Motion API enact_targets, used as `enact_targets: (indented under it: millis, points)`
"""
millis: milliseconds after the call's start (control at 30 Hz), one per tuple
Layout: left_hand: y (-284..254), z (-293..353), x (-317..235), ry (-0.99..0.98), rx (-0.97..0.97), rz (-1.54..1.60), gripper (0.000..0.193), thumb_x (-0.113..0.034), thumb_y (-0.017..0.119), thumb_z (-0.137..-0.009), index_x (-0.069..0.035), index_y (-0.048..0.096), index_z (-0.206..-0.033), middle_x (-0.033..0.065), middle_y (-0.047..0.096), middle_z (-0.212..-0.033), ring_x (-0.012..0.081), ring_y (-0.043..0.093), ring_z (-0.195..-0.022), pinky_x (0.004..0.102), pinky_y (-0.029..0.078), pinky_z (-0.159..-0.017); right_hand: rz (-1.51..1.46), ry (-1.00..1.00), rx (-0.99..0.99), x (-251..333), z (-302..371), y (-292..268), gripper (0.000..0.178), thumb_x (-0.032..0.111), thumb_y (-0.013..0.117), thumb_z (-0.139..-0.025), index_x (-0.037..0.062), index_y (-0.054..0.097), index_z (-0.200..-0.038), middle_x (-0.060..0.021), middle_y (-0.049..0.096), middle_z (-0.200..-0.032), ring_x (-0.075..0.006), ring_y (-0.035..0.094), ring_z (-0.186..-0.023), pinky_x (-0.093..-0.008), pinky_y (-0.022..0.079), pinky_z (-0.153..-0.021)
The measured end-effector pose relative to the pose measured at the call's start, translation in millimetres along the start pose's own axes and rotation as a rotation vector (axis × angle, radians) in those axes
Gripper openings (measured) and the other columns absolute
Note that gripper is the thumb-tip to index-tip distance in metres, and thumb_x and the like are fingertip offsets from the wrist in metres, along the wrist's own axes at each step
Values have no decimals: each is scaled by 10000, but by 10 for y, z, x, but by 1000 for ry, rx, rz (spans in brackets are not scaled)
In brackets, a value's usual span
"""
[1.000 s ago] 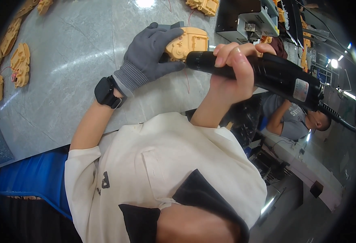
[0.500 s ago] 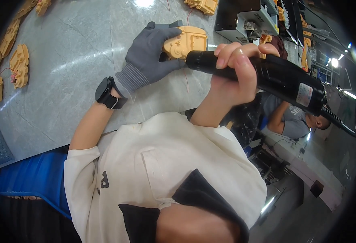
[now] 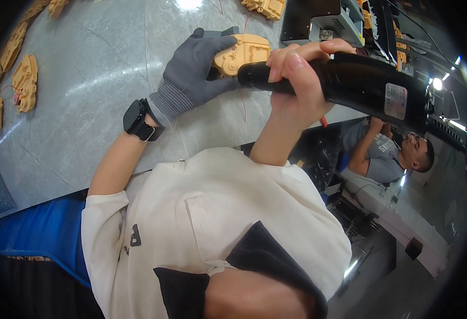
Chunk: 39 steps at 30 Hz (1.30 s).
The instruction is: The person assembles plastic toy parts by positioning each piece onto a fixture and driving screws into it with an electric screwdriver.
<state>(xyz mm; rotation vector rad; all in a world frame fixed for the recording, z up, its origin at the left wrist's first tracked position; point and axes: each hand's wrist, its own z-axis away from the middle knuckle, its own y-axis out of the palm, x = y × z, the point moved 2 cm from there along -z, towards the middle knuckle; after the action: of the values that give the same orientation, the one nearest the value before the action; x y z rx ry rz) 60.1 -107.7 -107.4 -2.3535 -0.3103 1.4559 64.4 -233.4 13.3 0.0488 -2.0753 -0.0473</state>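
My left hand [image 3: 190, 66], in a grey knitted glove, grips a yellow plastic gear housing [image 3: 251, 49] from its left side, thumb along the near edge. A dark grey block [image 3: 222, 34] shows behind the fingers, and a thin red wire [image 3: 243, 105] trails below. Bare fingers of my right hand [image 3: 303, 80] wrap round a black electric screwdriver [image 3: 369, 82], tilted across the view. Its narrow front end overlaps the housing's lower right edge; the bit is hidden, so whether it touches a screw I cannot tell.
More yellow housings [image 3: 25, 82] lie along the grey table's [image 3: 95, 101] left side, and another [image 3: 265, 7] at the far edge. A metal-and-black box [image 3: 324, 26] stands far right. Beside the table is a blue bin [image 3: 42, 228]. A seated co-worker [image 3: 385, 154] is at right.
My right hand and the screwdriver have moved slightly left and up, the front end shifting further over the housing. My left hand keeps its grip. The co-worker's head has come further into view.
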Motion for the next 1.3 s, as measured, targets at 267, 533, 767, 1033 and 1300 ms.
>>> enact_targets:
  millis: [267, 533, 767, 1033, 1300]
  points:
    - [19, 22, 36, 24, 28, -25, 723, -367, 788, -661, -132, 466, -1264, 95, 577, -1118, 311, 545, -1058, 443, 337, -1065, -66, -39, 90, -106, -52, 69, 384, -55, 701, -691, 3, 486, -1003, -65, 606, -643, -85, 539, -520, -182, 449, -536]
    - [25, 34, 62, 62, 2, -37, 704, -350, 778, -677, -138, 463, -1270, 87, 576, -1105, 312, 544, -1041, 441, 361, -1036, -45, 9, 79, -135, -45, 66, 295, -8, 728, -677, 5, 539, -904, -49, 612, -650, -84, 540, -525, -180, 448, -542]
    - [65, 51, 101, 103, -26, -63, 722, -360, 783, -660, -135, 464, -1267, 97, 579, -1106, 314, 564, -976, 412, 428, -941, 211, -250, 188, -152, 98, -4, 412, -86, 625, -663, 12, 417, -1005, -120, 540, -601, -177, 505, -445, -272, 450, -455]
    - [-43, -181, -120, 69, 110, -50, 679, -409, 727, -741, -102, 450, -1280, 134, 602, -1087, 277, 603, -965, 371, 492, -859, -206, -195, -533, 528, 87, -985, 426, 98, 526, -752, 48, 393, -1154, -49, 498, -623, -176, 512, -524, -351, 467, -615]
    - [-99, -885, -17, -397, 536, -44, 799, -433, 743, -687, 15, 463, -1286, 173, 603, -1148, 259, 605, -1019, 327, 472, -892, -302, -96, -573, 444, 333, -977, 432, 30, 517, -747, 20, 402, -1164, -44, 460, -643, -165, 478, -531, -372, 432, -635]
